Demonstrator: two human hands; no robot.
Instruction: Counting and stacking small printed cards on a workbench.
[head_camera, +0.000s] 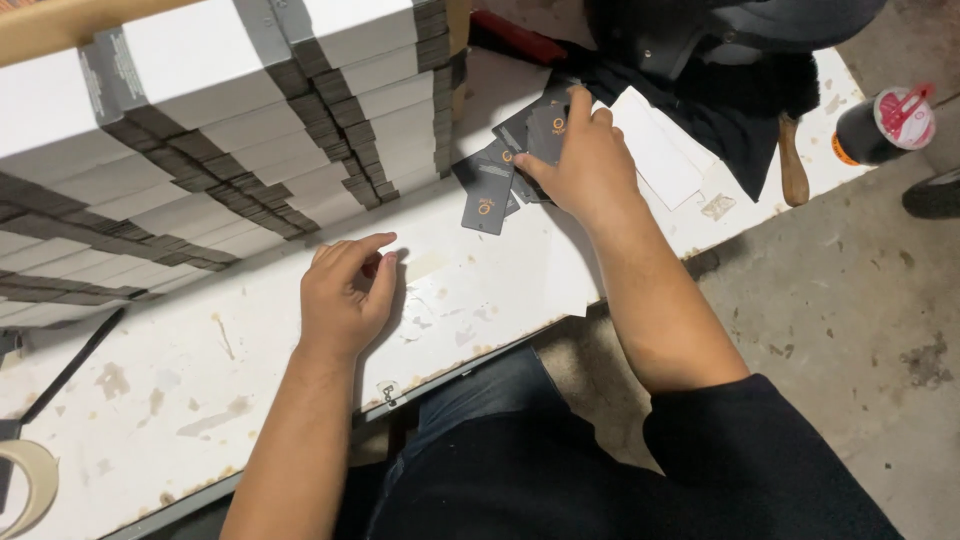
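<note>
Far left edge there's a roll of beige tape (25, 480) poking into view on the worn white tabletop (200, 400), with a thin black stick-like thing (70, 365) lying near it, can't tell what that is. Above those sits a big stack of flat white cardboard sheets with dark grey printed edges (230, 130), fanned out a bit like steps.

Left hand (345, 295) rests palm-down on the table just in front of that stack, fingers loosely curled, thumb out, gripping nothing.

Moving right, the right hand (585, 160) is on a messy pile of small dark grey rectangular tags with an orange mark (490, 195), sitting on the table just right of the stack. Fingers are bent over the pile and pinching the top tags; a few lie spread loose to its left.

Past that: white paper cards (660, 150) partly under a black garment (740, 120), a wooden handle (793, 165), and off the table on the concrete floor (850, 300) a dark bottle with a red-and-white cap (885, 125).
</note>
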